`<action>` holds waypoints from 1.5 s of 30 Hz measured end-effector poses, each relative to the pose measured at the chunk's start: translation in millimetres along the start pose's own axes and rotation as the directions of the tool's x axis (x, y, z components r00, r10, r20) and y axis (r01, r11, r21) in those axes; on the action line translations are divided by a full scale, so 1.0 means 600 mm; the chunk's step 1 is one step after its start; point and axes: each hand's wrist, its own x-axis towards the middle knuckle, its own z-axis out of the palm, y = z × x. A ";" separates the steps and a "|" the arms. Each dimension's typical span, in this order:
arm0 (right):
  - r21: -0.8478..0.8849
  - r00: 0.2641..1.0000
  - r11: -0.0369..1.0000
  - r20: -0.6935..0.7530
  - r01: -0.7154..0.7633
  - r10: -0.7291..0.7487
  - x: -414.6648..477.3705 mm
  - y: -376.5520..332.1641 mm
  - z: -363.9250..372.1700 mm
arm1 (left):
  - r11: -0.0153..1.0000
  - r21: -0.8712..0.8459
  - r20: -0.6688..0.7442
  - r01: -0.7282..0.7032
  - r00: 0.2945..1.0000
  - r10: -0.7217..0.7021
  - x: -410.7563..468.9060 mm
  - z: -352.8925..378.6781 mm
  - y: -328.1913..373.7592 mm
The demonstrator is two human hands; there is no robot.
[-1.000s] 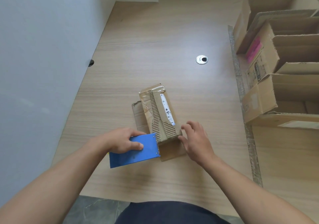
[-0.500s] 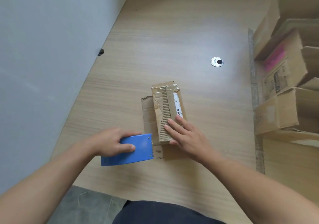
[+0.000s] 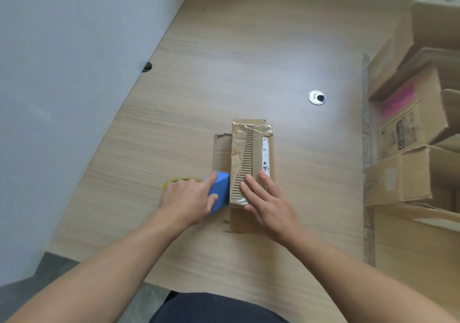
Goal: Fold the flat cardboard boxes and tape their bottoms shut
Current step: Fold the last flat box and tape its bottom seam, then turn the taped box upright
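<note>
Both bare forearms stretched forward, converging at the hands. The left hand [image 3: 189, 199] curled around a blue tape dispenser [image 3: 221, 189]; the right hand [image 3: 270, 204] lay flat, fingers straight and slightly spread, pressing on the cardboard box [image 3: 249, 153]

— How is your light?
— Bright, soft and even across your table [image 3: 236, 56], with a pale sheen near the metal grommet [image 3: 316, 97].
— Sharpness?
— Slight blur on the stacked boxes [image 3: 410, 128] at right. Your edges bend, wide-angle.

Wooden desk [image 3: 224, 61], metal grommet [image 3: 316, 97], perhaps a cable notch [image 3: 146, 66] beside wall [image 3: 62, 73]
</note>
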 end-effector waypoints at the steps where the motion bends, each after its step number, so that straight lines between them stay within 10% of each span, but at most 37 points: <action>1: 0.016 1.000 0.999 0.013 -0.027 0.027 -0.001 -0.005 -0.002 | 0.999 0.017 -0.020 0.027 0.999 -0.027 0.004 -0.004 0.010; 12: 0.357 0.954 0.888 0.181 -0.289 0.238 -0.020 -0.011 -0.040 | 0.973 -0.139 -0.108 0.182 0.974 -0.197 0.008 0.001 -0.056; 18: 0.538 0.721 0.512 0.307 -0.670 0.620 -0.007 0.006 -0.056 | 0.929 -0.312 0.067 0.198 0.980 -0.186 0.005 0.046 -0.043; 23: 0.610 0.642 0.298 0.482 -0.734 0.596 -0.025 -0.001 -0.053 | 0.924 -0.378 -0.422 -0.057 0.899 -0.117 -0.036 0.031 -0.001; 28: 0.641 0.637 0.289 0.413 -0.711 0.651 -0.041 -0.020 -0.041 | 0.611 -0.791 -0.049 -0.018 0.998 -0.033 -0.069 0.053 0.095; 35: 0.749 0.509 -0.022 0.471 -0.662 0.721 -0.053 -0.037 -0.044 | 0.391 -0.915 -0.022 0.103 0.952 -0.305 -0.031 0.033 0.127; 41: 0.648 0.418 0.256 0.107 -0.718 0.902 -0.056 0.071 -0.129 | 0.544 -0.836 -0.163 -0.075 0.980 -0.115 -0.027 -0.004 0.073; 45: 0.661 0.596 0.302 0.274 -0.687 0.755 -0.043 0.100 -0.165 | 0.556 -0.814 -0.213 -0.169 0.977 -0.013 -0.032 -0.021 0.069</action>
